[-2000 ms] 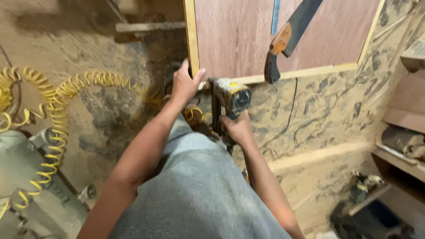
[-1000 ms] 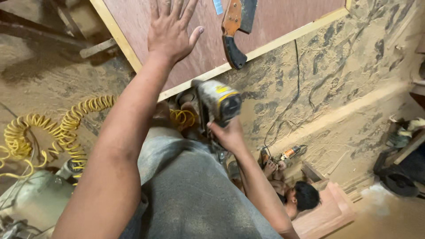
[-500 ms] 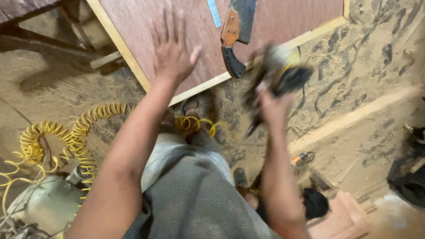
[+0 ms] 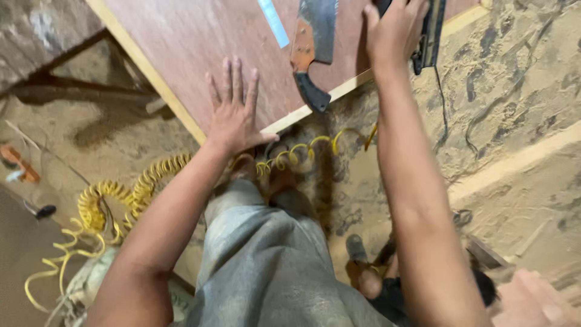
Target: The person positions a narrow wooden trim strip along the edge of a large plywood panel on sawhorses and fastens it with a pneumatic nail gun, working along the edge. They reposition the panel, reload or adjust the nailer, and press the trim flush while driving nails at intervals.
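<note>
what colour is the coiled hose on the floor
Yellow; the coiled hose shows best in the head view, running under the left hand.

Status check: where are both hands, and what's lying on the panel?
Left hand flat on plywood panel, fingers spread. Right hand gripping dark tool at panel edge. Handsaw lying on panel between them.
</note>
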